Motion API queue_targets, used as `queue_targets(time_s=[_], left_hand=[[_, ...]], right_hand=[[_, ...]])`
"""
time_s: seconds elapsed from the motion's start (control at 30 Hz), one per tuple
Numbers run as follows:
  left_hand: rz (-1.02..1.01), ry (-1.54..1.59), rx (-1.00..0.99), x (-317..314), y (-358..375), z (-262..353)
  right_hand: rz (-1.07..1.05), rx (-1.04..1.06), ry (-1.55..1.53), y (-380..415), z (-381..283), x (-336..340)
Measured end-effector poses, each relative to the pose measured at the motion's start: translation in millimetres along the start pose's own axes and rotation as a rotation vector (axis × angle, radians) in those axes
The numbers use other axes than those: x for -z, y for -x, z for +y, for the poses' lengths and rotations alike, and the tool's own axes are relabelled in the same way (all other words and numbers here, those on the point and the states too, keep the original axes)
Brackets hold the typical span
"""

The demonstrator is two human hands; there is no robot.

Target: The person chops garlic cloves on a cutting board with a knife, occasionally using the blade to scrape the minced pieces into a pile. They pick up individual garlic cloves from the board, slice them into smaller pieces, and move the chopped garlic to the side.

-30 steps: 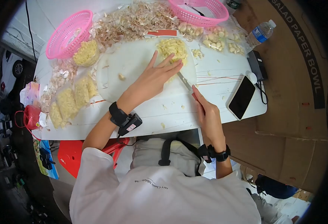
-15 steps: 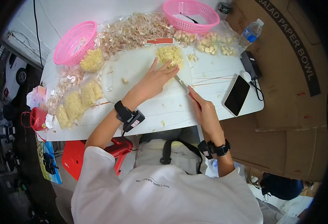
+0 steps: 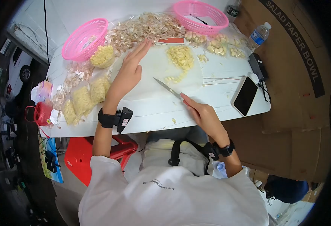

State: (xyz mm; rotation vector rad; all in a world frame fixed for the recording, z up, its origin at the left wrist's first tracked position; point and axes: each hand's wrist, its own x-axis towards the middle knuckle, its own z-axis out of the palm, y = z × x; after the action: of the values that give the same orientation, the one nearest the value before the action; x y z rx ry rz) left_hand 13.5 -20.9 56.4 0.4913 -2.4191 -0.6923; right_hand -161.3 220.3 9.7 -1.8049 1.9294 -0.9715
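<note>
My right hand (image 3: 204, 115) grips a kitchen knife (image 3: 168, 89) by its handle, with the blade lying low over the white cutting board (image 3: 146, 89) and its tip toward the upper left. My left hand (image 3: 128, 71) is held over the left part of the board, fingers stretched out and nothing in them. On the board's right side sits a pile of sliced garlic (image 3: 181, 57), with a thin trail of pieces running down from it toward the knife. A few more bits (image 3: 202, 58) lie beside the board.
Garlic skins (image 3: 146, 28) heap along the back between two pink baskets (image 3: 83, 41) (image 3: 210, 17). Bags of chopped garlic (image 3: 83, 101) lie at left. Bagged cloves (image 3: 216, 47), a water bottle (image 3: 259, 35) and a phone (image 3: 245, 96) are at right. A cardboard box (image 3: 286, 75) borders the table.
My left hand has moved off the garlic pile to the left side of the board. The knife has drawn back from the pile, leaving a trail of pieces in view.
</note>
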Motion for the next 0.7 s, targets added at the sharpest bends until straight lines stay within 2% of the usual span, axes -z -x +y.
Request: queue_targets(time_s=[0.23,0.3,0.43,0.5,0.57,0.63,0.7], left_hand=[[-0.038,0.083,0.077,-0.7,20.6,-11.6],[-0.041,-0.127,0.006,0.6,23.0,-16.6],[-0.024,-0.162,0.066,7.3,34.2,-22.3],[-0.06,-0.023,0.262,9.6,39.7,-23.6],[-0.062,-0.052,0.256,9.4,43.7,-26.8],[-0.07,-0.077,0.244,6.8,45.8,-31.9],[-0.086,-0.08,0.254,5.3,45.7,-39.4]], right_hand=[[0.036,-0.051,0.042,-10.4,5.5,5.3],[0.15,-0.101,0.007,-13.5,18.8,13.0],[0.083,-0.154,0.005,-20.1,24.2,28.5],[0.046,-0.116,-0.056,-16.1,29.1,33.3],[0.008,-0.083,-0.118,-10.3,32.8,39.1],[-0.089,-0.151,-0.066,-6.0,35.5,46.4],[-0.035,-0.177,-0.042,-9.3,39.8,49.0]])
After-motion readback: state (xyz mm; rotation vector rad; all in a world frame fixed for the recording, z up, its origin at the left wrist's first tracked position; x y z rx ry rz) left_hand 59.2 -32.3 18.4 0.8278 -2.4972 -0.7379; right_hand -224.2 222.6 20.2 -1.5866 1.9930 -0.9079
